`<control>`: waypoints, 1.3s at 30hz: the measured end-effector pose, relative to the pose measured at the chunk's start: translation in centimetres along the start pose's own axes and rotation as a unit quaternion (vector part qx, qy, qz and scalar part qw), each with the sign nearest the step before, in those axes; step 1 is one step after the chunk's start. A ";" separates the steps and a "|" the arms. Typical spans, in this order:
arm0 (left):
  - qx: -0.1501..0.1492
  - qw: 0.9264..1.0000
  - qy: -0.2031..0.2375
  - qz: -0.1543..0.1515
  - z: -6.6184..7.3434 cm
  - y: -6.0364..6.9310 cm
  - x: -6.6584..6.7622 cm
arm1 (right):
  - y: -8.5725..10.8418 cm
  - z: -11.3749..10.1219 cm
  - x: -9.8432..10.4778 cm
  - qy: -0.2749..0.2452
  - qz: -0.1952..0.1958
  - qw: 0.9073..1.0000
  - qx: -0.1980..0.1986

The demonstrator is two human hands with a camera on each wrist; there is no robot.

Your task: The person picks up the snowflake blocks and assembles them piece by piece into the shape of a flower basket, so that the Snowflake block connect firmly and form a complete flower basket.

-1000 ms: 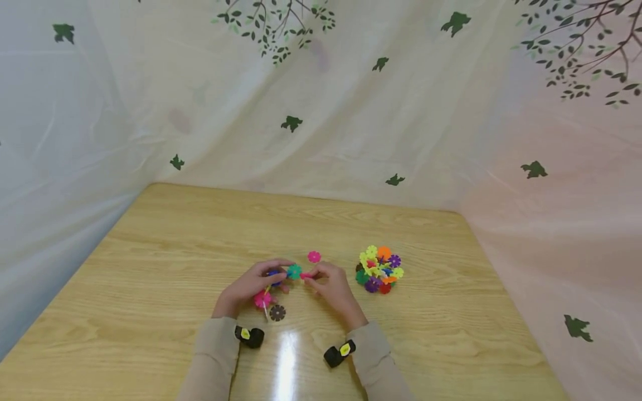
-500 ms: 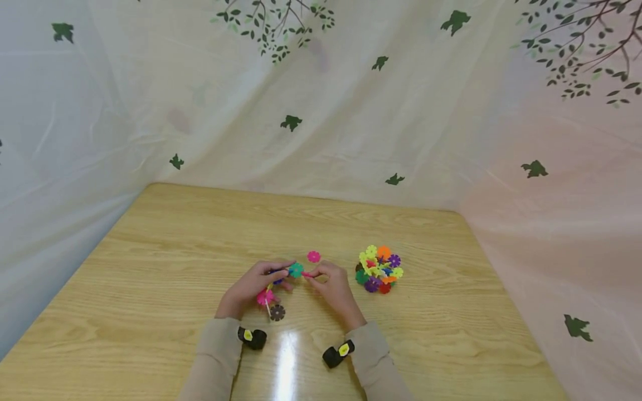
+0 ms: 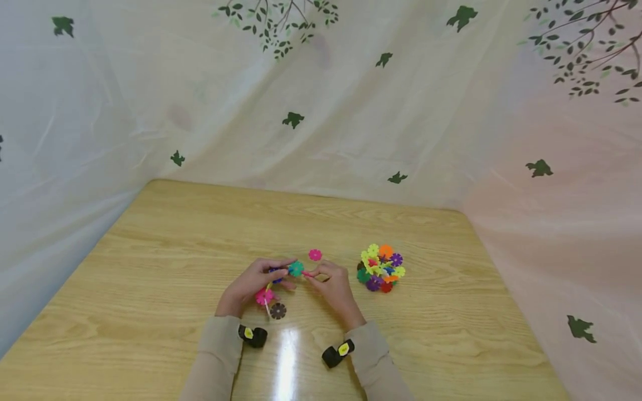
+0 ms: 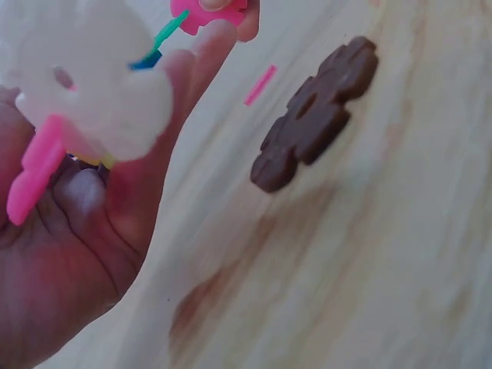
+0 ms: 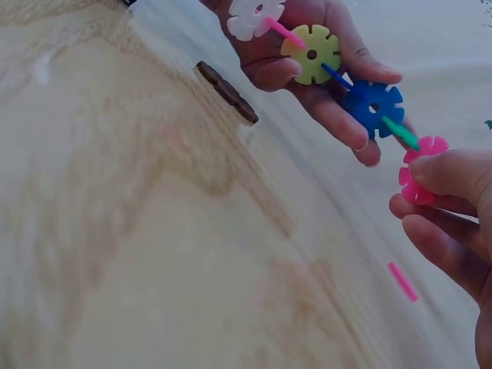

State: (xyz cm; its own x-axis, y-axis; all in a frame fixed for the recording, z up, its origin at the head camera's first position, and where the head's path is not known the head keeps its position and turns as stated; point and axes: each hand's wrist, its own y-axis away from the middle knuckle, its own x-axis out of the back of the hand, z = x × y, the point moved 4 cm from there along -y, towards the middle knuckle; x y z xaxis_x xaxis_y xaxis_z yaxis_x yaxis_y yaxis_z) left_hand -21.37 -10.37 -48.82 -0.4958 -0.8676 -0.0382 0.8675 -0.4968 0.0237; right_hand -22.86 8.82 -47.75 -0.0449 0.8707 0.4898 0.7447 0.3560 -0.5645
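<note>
My left hand [image 3: 251, 284] holds a chain of slotted, flower-shaped plastic discs between thumb and fingers. Along the chain in the right wrist view run a white disc [image 5: 256, 17], a pink one edge-on, a yellow disc [image 5: 311, 55], a blue one edge-on, another blue disc [image 5: 374, 108] and a green disc [image 5: 400, 133]. At its far end a pink disc [image 5: 424, 173] meets the green one's edge, pinched between the thumb and index finger of my right hand [image 3: 333, 285]. The white end hangs over my left palm [image 4: 84, 223].
A brown disc [image 3: 278, 311] lies loose on the wooden table [image 3: 150, 267] by my left hand. Beyond my hands lies a loose pink disc [image 3: 315, 254]. To the right stands a multicoloured cluster of joined discs [image 3: 381, 268]. A printed cloth [image 3: 341, 139] hangs behind the table.
Over the past second the left hand and chain have shifted slightly right, with the green disc turning a little. Both hands keep their grip. The head view has tilted slightly.
</note>
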 end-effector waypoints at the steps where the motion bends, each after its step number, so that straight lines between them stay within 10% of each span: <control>1: 0.008 1.000 0.004 0.005 0.0 0.0 -0.1 | 0.0 0.0 0.0 -0.002 -0.001 1.000 0.000; 11: 0.011 1.000 -0.001 0.008 0.0 0.1 -0.1 | 0.0 0.1 0.1 -0.031 -0.023 0.998 -0.049; 39: 0.042 0.999 -0.004 0.029 0.6 0.0 -0.4 | -0.1 -0.4 0.2 -0.018 0.006 1.000 -0.015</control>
State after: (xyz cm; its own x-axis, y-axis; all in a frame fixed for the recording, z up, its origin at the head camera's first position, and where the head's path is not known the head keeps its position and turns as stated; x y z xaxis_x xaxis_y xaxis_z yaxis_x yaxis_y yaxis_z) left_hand -21.17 -10.04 -48.18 -0.4454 -0.8949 -0.0269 0.8885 -0.4455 0.1098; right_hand -22.67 8.80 -47.38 -0.0586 0.8867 0.4586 0.7650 0.3351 -0.5501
